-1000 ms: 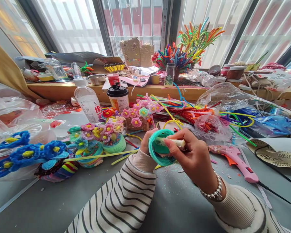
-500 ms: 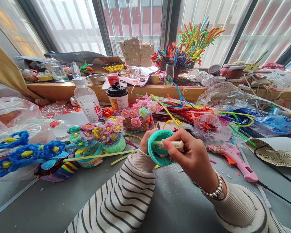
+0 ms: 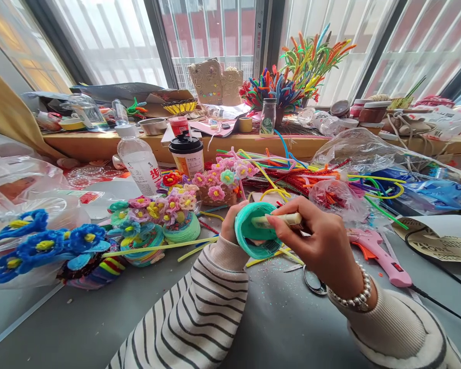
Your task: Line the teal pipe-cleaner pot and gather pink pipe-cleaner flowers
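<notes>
A mint-green, round cup (image 3: 249, 225) with a ribbed-looking wall sits tipped in midair, its wide mouth turned toward the camera and its hollow inside exposed. A thick, cream-coloured pen (image 3: 295, 219) lies nearly level across the opening, one end inside, the other jutting past the rim at right.

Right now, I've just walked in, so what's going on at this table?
A person's left hand holds a turquoise fuzzy-walled cup, its open end tilted toward the camera. The right hand pinches a pale marker-shaped tube, one end pointing into the cup's opening. A pink glue gun lies to the right, and blue pipe-cleaner flowers sit to the left.
</notes>
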Tool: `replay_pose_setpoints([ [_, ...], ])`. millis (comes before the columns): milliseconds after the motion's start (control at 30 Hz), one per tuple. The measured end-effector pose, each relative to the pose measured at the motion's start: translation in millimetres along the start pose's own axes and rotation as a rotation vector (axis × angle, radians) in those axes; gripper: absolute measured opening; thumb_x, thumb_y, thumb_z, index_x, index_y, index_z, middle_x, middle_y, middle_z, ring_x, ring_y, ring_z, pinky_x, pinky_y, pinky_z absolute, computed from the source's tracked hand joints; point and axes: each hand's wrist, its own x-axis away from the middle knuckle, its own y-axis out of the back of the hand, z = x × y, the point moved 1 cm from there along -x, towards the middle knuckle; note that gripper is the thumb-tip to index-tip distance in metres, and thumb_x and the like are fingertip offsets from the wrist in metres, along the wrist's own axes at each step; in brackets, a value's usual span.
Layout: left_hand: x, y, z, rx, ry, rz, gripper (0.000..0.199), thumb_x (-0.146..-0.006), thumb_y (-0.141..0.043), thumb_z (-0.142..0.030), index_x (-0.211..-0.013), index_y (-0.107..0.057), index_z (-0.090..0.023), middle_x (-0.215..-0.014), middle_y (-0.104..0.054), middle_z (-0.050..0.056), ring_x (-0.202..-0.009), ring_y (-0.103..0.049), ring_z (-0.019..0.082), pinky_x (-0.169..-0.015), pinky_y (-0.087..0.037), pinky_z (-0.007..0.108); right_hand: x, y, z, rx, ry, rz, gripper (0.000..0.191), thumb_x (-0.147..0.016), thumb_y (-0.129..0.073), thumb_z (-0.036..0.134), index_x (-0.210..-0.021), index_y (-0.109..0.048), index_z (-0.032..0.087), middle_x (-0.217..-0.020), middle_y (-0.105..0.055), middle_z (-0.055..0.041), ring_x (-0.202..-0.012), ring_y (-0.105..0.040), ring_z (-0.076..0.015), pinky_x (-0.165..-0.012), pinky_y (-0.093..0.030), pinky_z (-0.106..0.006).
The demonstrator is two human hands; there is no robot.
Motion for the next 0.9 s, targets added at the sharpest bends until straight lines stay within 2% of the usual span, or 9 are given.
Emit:
replay_pose_setpoints([
  [67, -2.1, -1.5, 2.5, 0.106, 0.112, 0.115, 0.027, -0.067, -0.045, -0.041, -0.065, -0.060, -0.019, -0.065, -0.062, 0.003, -0.068, -0.058, 0.020, -0.072, -0.045, 0.033, 0.6, -2.8, 0.1, 0.038, 0.054, 0.069, 0.013, -0.075, -0.050, 0.031, -0.073, -0.053, 0.018, -0.051, -0.052, 0.0050, -0.039, -0.041, -0.0050, -0.043, -0.033, -0.016],
  [133, -2.9, -2.9, 3.6, 0.199, 0.174, 0.200, 0.034, -0.070, -0.039, -0.043, -0.070, -0.062, -0.017, -0.067, -0.062, 0.004, -0.065, -0.057, 0.018, -0.072, -0.045, 0.030, 2.0, -6.7, 0.4, 0.055, 0.087, 0.109, 0.014, -0.076, -0.048, 0.031, -0.075, -0.053, 0.017, -0.054, -0.055, 0.0035, -0.041, -0.043, -0.0058, -0.044, -0.033, -0.017],
  [300, 0.3, -3.8, 0.9, 0.238, 0.157, 0.270, 0.035, -0.074, -0.035, -0.036, -0.077, -0.062, -0.014, -0.067, -0.062, 0.006, -0.066, -0.057, 0.017, -0.067, -0.046, 0.027, 4.3, -11.8, 0.7, 0.047, 0.095, 0.133, 0.017, -0.078, -0.046, 0.032, -0.075, -0.053, 0.016, -0.055, -0.054, 0.0031, -0.043, -0.044, -0.0062, -0.045, -0.032, -0.017],
  [567, 1.0, -2.8, -0.3, 0.247, 0.183, 0.275, 0.037, -0.073, -0.034, -0.036, -0.075, -0.063, -0.012, -0.066, -0.062, 0.007, -0.063, -0.056, 0.018, -0.066, -0.045, 0.029, 3.5, -11.4, -2.6, -0.051, 0.090, 0.208, 0.017, -0.077, -0.047, 0.033, -0.076, -0.053, 0.017, -0.053, -0.051, 0.0046, -0.043, -0.041, -0.0052, -0.044, -0.030, -0.017],
  [800, -1.1, -1.2, -1.0, 0.273, 0.199, 0.206, 0.033, -0.072, -0.037, -0.033, -0.071, -0.062, -0.012, -0.060, -0.061, 0.007, -0.059, -0.056, 0.019, -0.062, -0.046, 0.031, 0.9, -14.6, -3.5, -0.083, 0.084, 0.302, 0.018, -0.077, -0.047, 0.034, -0.073, -0.053, 0.017, -0.051, -0.050, 0.0047, -0.044, -0.041, -0.0054, -0.044, -0.030, -0.016],
  [900, -3.4, -1.6, -0.3, 0.286, 0.214, 0.150, 0.032, -0.071, -0.038, -0.034, -0.066, -0.061, -0.012, -0.057, -0.060, 0.006, -0.055, -0.055, 0.018, -0.060, -0.045, 0.031, -0.9, -11.3, -5.7, -0.106, 0.024, 0.269, 0.018, -0.077, -0.047, 0.034, -0.075, -0.052, 0.017, -0.052, -0.052, 0.0043, -0.044, -0.043, -0.0055, -0.044, -0.032, -0.016],
])
